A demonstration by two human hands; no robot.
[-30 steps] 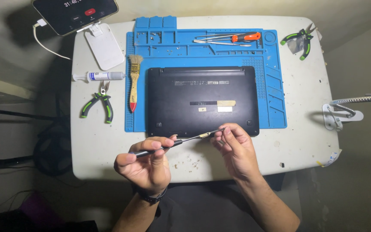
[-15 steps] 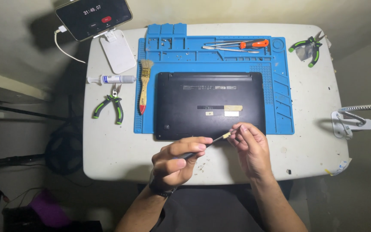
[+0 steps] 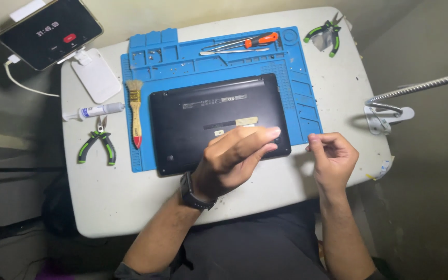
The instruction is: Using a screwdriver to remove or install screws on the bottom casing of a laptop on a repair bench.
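The left hand [image 3: 234, 161] hovers over the front right corner of the black laptop [image 3: 203, 122], which lies bottom-up, long axis left-right; fingers narrow, contents unclear. Just right of the laptop, the right hand [image 3: 333, 158] pinches lightly, seemingly empty.

a mat [image 3: 296, 78] lies on the table [image 3: 110, 202], and a laptop [image 3: 193, 119] lies on the mat, bottom up. behind the laptop, a screwdriver [image 3: 257, 40] and tweezers [image 3: 229, 51] lie on the mat. a brush [image 3: 136, 111] lies on the mat just left of the laptop. further left, on the table, lie a syringe [image 3: 94, 111] and, in front of it, pliers [image 3: 98, 142]. a phone [image 3: 47, 32] stands at the far left corner. a second pair of pliers [image 3: 323, 33] lies at the far right. the left hand [image 3: 234, 158] is over the laptop's near right corner; the right hand [image 3: 333, 158] is right of it, over the table edge.
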